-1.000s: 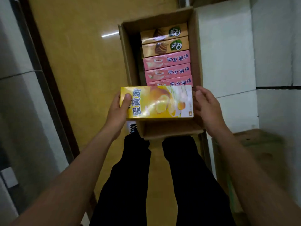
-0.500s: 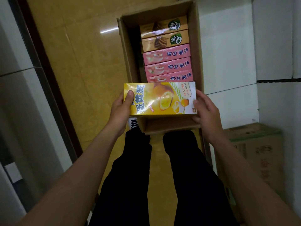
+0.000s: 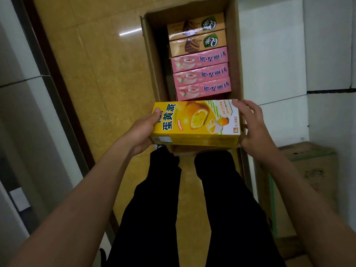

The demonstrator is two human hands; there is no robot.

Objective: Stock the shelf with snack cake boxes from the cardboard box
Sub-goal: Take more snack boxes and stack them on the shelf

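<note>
The left hand [image 3: 141, 130] grips one short end of the yellow box [image 3: 194, 123], thumb on its printed face and the other fingers hidden behind. The right hand [image 3: 253, 126] holds the opposite end with fingers spread and lightly curled against the edge, more steadying than clamping. Held by both ends, the long, light box stays level with its face up, probably so that it can be turned and slid onto a shelf; no shelf is in view.

Just beyond the hands, lower down, the carton [image 3: 150, 60] sits open on the floor. In it, past the fingertips, three pink boxes [image 3: 201, 76] and, farther off, two brown boxes [image 3: 196, 34] stand on edge in a tight row, which leaves their long sides easy to pinch. Most of the stock seems yet to be shelved. A closed carton [image 3: 308, 182] stands to the right of the right forearm.
</note>
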